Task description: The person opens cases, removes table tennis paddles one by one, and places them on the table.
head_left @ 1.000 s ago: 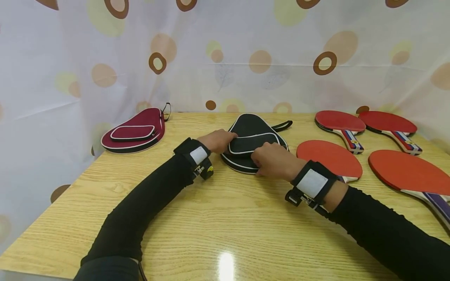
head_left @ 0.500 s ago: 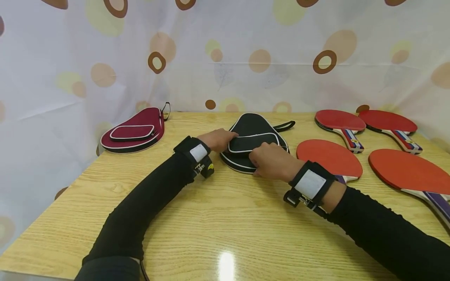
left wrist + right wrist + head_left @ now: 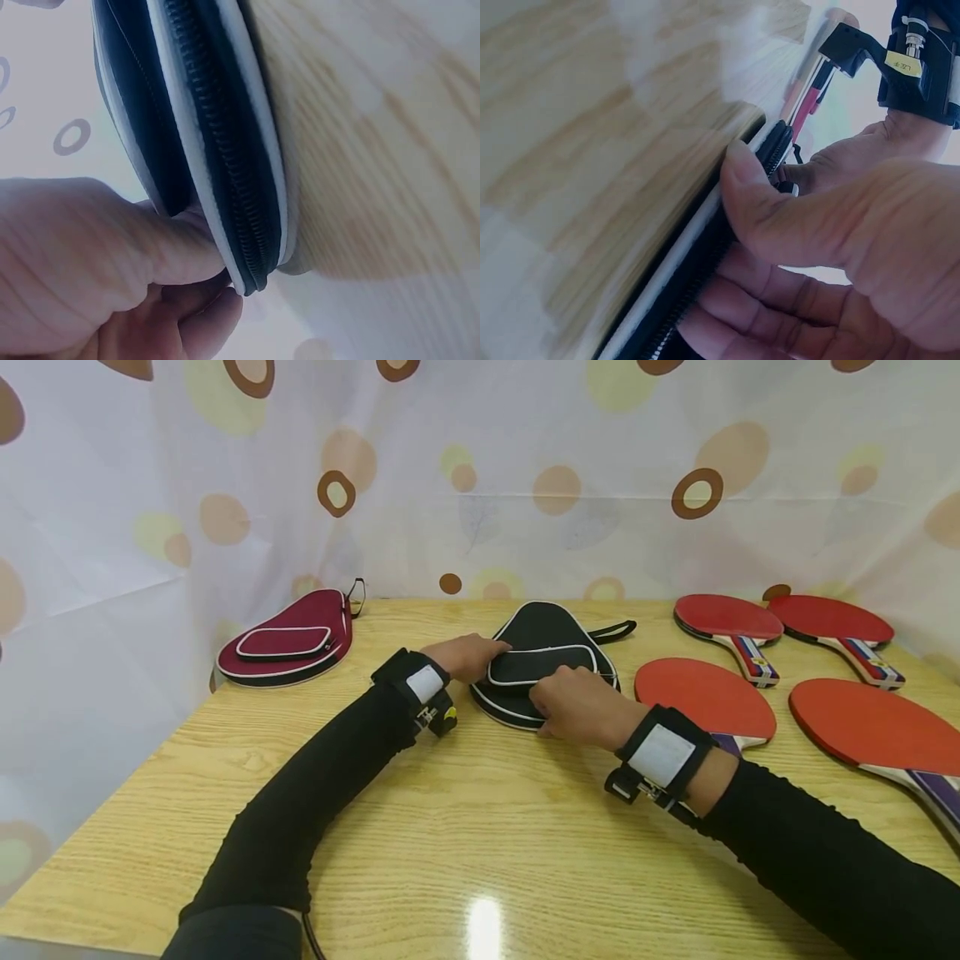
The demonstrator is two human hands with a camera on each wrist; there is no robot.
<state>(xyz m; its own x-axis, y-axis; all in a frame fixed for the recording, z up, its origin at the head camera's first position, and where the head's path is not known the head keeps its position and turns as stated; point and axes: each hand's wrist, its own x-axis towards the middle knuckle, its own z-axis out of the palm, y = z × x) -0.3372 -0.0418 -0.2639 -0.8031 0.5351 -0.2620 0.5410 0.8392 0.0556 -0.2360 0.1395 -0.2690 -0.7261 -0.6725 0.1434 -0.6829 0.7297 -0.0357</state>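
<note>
A black table tennis paddle case [image 3: 542,625] with white piping lies flat on the table, its raised front pocket [image 3: 542,666] facing up. My left hand [image 3: 467,658] grips the case's left edge; in the left wrist view the thumb [image 3: 180,251] lies against it, beside the zipper [image 3: 217,135]. At the front right edge, my right hand [image 3: 581,706] has its fingers curled. The right wrist view shows its thumb [image 3: 754,199] and fingers pinching the zippered rim [image 3: 697,240]. Whether a zipper pull is between them is hidden. A black strap [image 3: 613,632] sticks out to the right.
A maroon paddle case [image 3: 294,627] lies at the back left of the wooden table [image 3: 420,843]. Several red paddles, such as the near right one [image 3: 873,722], lie on the right. One paddle [image 3: 705,695] is close beside my right hand. A patterned curtain [image 3: 480,460] hangs behind.
The black case's narrow end and its strap have shifted slightly to the right. My right hand has moved a little left along the front edge; my left hand stays in nearly the same place.
</note>
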